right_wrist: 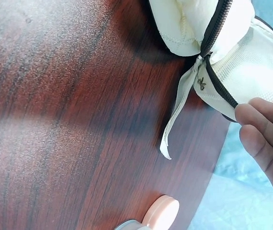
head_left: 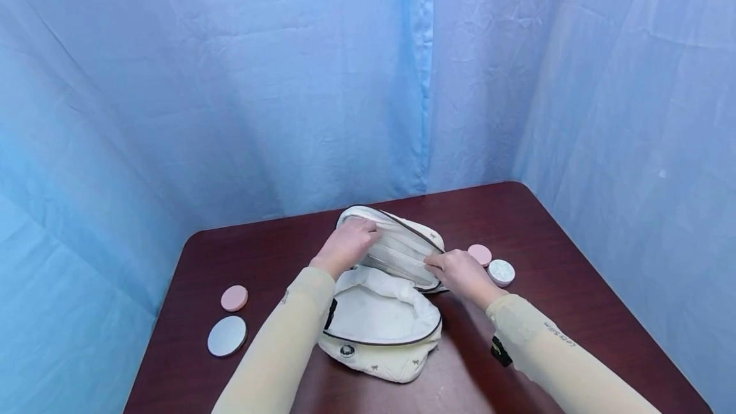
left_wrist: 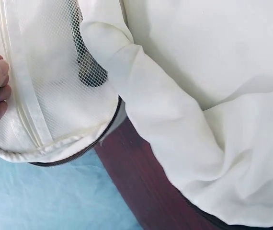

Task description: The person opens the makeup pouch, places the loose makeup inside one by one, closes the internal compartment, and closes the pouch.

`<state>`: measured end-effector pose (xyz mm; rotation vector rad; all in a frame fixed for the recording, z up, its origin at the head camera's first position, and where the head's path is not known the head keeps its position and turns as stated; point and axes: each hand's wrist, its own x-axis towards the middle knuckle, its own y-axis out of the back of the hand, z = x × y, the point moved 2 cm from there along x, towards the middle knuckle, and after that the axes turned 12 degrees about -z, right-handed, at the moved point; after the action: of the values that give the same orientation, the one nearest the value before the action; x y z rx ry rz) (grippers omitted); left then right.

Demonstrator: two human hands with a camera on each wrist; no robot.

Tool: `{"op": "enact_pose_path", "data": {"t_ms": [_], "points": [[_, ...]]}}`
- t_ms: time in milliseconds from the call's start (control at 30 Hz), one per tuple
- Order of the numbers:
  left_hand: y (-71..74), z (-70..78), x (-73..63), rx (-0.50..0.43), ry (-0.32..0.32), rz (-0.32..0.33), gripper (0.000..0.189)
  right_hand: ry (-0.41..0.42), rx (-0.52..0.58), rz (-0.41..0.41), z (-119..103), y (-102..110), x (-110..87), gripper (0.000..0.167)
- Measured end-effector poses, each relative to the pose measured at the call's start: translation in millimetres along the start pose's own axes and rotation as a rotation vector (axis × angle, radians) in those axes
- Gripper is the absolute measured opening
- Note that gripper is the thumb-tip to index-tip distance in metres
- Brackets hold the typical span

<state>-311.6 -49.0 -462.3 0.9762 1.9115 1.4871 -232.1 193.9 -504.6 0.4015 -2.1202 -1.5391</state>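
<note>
A cream toiletry bag (head_left: pixel 379 363) with dark zipper edging, small bow prints and a round badge lies unzipped on the table. Its lid (head_left: pixel 432 235) is folded back, away from the person, showing a white mesh pocket (left_wrist: pixel 55 91) inside. At that pocket's zipper (left_wrist: pixel 19 86), my left hand (head_left: pixel 349 245) pinches with thumb and curled fingers; the pull itself is hidden. My right hand (head_left: pixel 462 273) grips the lid's right edge, thumb over the mesh and fingers behind. A fabric tab (right_wrist: pixel 177 115) hangs from the bag's side near that hand.
Left of the bag lie a pink round case (head_left: pixel 234 298) and a larger white one (head_left: pixel 227 336). Right of it, beside the right hand, are another pink case (head_left: pixel 480 255) and a white star-patterned one (head_left: pixel 501 272). Blue curtains (head_left: pixel 322 82) surround the brown table (head_left: pixel 201 260).
</note>
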Motion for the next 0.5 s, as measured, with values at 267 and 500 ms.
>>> {"op": "enact_pose_path", "data": {"t_ms": [267, 500], "points": [[0.0, -19.9, -15.9, -0.156, 0.073, 0.204, 0.019, -0.027, -0.003, -0.017, 0, 0, 0.2, 0.005], [-4.3, -43.8, -34.8, -0.352, 0.267, 0.250, 0.019, -0.041, 0.016, -0.008, 3, 0, -0.2, 0.009]]}}
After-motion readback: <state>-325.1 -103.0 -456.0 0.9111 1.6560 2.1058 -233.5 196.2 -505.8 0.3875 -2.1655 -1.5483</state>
